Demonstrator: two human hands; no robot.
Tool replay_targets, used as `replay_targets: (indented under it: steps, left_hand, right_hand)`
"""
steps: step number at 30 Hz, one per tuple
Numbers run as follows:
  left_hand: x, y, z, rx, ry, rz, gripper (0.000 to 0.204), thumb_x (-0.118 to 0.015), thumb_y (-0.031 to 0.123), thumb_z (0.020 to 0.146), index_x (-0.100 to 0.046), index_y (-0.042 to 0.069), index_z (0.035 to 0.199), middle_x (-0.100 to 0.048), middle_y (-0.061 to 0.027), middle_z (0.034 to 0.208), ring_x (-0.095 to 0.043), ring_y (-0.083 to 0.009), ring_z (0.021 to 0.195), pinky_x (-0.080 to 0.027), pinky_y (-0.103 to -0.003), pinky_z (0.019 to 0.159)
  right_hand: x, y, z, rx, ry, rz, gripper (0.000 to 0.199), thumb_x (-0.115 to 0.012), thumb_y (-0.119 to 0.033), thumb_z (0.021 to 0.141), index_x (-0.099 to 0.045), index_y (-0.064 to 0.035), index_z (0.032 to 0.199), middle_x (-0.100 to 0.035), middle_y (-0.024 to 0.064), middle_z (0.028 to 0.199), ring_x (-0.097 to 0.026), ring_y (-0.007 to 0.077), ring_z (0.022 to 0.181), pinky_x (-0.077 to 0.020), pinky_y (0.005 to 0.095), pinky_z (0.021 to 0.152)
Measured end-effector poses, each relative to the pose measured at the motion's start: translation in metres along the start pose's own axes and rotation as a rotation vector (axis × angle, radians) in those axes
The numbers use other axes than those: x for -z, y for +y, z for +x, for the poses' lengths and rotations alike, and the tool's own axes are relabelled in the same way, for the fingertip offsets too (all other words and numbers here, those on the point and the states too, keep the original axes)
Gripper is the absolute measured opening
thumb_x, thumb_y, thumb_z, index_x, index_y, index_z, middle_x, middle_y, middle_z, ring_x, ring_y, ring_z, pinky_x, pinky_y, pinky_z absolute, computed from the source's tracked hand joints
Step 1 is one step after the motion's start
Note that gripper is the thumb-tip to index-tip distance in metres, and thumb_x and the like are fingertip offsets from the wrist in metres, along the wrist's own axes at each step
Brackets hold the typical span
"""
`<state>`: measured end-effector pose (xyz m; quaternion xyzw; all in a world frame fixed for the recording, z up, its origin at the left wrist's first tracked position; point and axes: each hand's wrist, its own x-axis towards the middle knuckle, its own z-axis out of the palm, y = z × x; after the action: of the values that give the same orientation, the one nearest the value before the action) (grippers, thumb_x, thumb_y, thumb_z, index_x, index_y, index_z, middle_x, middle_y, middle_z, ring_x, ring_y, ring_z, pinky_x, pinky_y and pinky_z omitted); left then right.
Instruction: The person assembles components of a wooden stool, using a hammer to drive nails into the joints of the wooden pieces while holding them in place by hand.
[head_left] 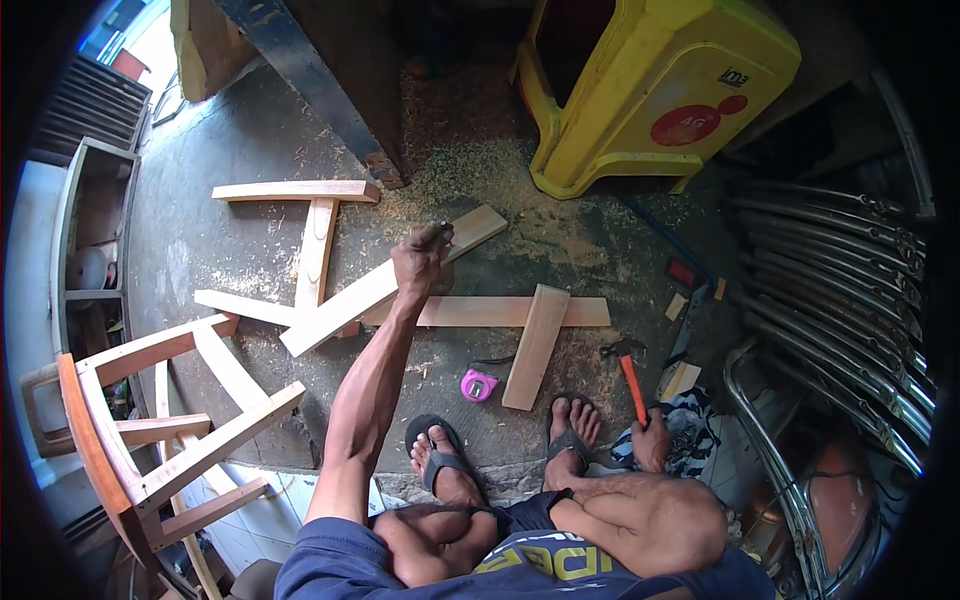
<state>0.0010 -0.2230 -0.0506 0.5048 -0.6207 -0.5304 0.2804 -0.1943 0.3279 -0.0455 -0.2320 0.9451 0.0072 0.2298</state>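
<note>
My left hand point(423, 258) is closed around a pale wooden board point(350, 307), gripping it nearer its far end. The board slants from lower left to upper right over the floor. Down at my right, beside my right foot, my right hand point(650, 440) grips a hammer point(632, 388) by its orange handle, its dark head pointing away from me. A longer plank point(470, 312) lies on the floor beyond my feet, with a short board point(537, 350) across it. Left of that short board lies a pink tape measure point(478, 385). Joined wooden pieces point(317, 250) rest farther left, partly hidden by the held board.
A wooden chair-like frame point(215, 465) stands at the left. Beyond the boards are a yellow plastic stool point(640, 110) and a worn metal-edged post point(310, 85). Stacked chrome tubes point(840, 280) line the right side. Sawdust and wood scraps point(675, 307) litter the floor point(230, 240).
</note>
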Motion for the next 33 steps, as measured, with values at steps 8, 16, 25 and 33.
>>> replay_targets:
  steps: [8,16,25,33]
  left_hand:
    - [-0.008,0.011,-0.004,-0.134,0.002,0.061,0.02,-0.077,0.013,0.094,-0.079,0.005,0.111,-0.078,-0.005,0.089,-0.069,-0.0069,0.079,-0.056,-0.025,0.068]
    - [-0.002,-0.002,-0.004,-0.216,0.018,0.078,0.019,-0.078,0.022,0.092,-0.08,0.01,0.107,-0.079,-0.011,0.093,-0.077,-0.0196,0.083,-0.057,-0.033,0.069]
    - [0.0,0.016,-0.013,-0.691,-0.008,0.457,0.017,-0.069,0.016,0.093,-0.078,0.016,0.108,-0.075,-0.0129,0.087,-0.073,-0.0347,0.075,-0.057,-0.042,0.063]
    - [-0.001,0.011,-0.01,-0.554,-0.032,0.57,0.019,-0.065,0.015,0.093,-0.077,0.015,0.109,-0.075,-0.013,0.095,-0.073,-0.0355,0.078,-0.058,-0.045,0.064]
  right_hand:
    - [0.122,-0.09,0.02,0.291,0.313,0.123,0.052,-0.059,-0.052,0.103,-0.064,-0.0077,0.13,-0.069,0.0143,0.086,-0.062,0.0301,0.067,-0.0491,0.0466,0.061]
    - [0.177,-0.241,0.062,0.493,-0.136,0.436,0.034,-0.062,-0.024,0.098,-0.058,-0.0082,0.127,-0.069,0.0243,0.087,-0.068,0.0487,0.085,-0.0517,0.0529,0.074]
    - [0.148,-0.333,0.065,0.779,0.128,0.69,0.03,-0.051,-0.031,0.109,-0.054,-0.0076,0.127,-0.065,0.0236,0.082,-0.069,0.046,0.076,-0.051,0.0488,0.062]
    - [0.148,-0.336,0.063,0.782,0.149,0.648,0.026,-0.052,-0.029,0.108,-0.053,-0.0079,0.123,-0.066,0.0225,0.08,-0.069,0.0439,0.074,-0.0523,0.0495,0.058]
